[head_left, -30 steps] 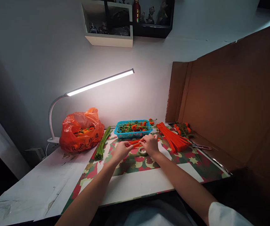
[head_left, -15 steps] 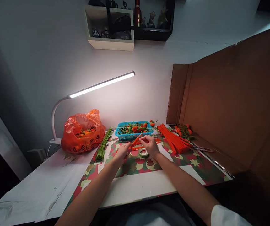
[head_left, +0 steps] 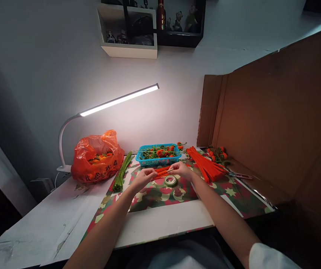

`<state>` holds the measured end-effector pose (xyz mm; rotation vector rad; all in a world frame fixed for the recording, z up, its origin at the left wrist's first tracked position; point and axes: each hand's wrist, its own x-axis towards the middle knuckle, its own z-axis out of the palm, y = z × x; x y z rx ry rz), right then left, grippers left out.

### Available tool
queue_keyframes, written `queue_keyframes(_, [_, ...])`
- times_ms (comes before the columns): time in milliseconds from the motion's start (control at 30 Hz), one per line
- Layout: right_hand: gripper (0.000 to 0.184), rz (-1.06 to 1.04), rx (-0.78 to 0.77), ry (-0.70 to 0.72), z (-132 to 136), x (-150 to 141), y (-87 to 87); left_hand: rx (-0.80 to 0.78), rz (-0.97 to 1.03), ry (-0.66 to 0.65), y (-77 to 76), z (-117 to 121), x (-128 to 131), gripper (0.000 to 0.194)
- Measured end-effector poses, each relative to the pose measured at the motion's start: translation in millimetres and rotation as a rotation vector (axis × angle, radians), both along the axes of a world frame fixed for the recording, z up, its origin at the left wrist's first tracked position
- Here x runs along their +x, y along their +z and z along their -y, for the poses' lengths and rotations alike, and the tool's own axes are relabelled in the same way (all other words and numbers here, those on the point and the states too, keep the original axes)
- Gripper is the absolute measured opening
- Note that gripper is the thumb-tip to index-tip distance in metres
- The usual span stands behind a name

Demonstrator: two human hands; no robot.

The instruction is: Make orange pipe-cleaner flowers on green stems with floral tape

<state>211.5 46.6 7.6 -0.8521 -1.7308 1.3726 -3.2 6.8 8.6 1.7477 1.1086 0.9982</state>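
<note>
Between my hands a thin pale stick (head_left: 171, 170) lies nearly level, with an orange pipe cleaner (head_left: 162, 173) coiled round its left part. My left hand (head_left: 144, 177) pinches the coiled end. The fingers of my right hand (head_left: 182, 170) are closed on the stick's bare end. Just below them a roll of green tape (head_left: 171, 181) lies on the patterned mat (head_left: 160, 196). Loose orange pipe cleaners lie behind the coil, partly hidden by my fingers. A large bundle of orange pipe cleaners (head_left: 206, 164) spreads out to the right of my right hand.
Behind my hands stands a blue basket (head_left: 157, 161) of orange pompom flowers. Green pipe cleaners (head_left: 122, 173) and an orange plastic bag (head_left: 96, 168) are at left, under a lit lamp (head_left: 120, 100). Scissors (head_left: 241, 175), more flowers (head_left: 217, 153) and a cardboard wall (head_left: 275, 112) are at right.
The stick has swung from a steep slant to nearly level. My left hand has risen slightly, and my right hand has turned with the stick's bare end. The view has shifted a little.
</note>
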Motion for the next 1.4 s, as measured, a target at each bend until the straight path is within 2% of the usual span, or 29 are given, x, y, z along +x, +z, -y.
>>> queue_keyframes(167, [0.042,-0.001,-0.015,0.001,3.0,0.0,3.5,0.025,-0.013,-0.037,-4.3,-2.4,-2.4,0.029])
queue_keyframes(433, [0.041,0.033,-0.004,0.005,5.4,0.1,5.0,0.077,-0.067,-0.067,-14.2,-11.7,-7.9,0.034])
queue_keyframes(767, [0.039,0.049,0.025,-0.020,0.6,2.3,-1.2,0.097,-0.089,-0.038,-19.8,-12.7,-4.7,0.038])
queue_keyframes(967, [0.042,-0.006,0.015,-0.054,-8.9,3.0,-9.1,0.013,-0.018,-0.009,-16.1,-4.5,6.5,0.033])
queue_keyframes(1200, [0.043,-0.009,0.055,-0.117,0.7,3.8,0.3,0.009,0.062,-0.091,-16.5,0.6,14.5,0.032])
queue_keyframes(1400, [0.041,0.009,0.067,-0.112,2.5,3.8,2.7,-0.205,0.108,-0.092,-16.7,6.9,21.1,0.031])
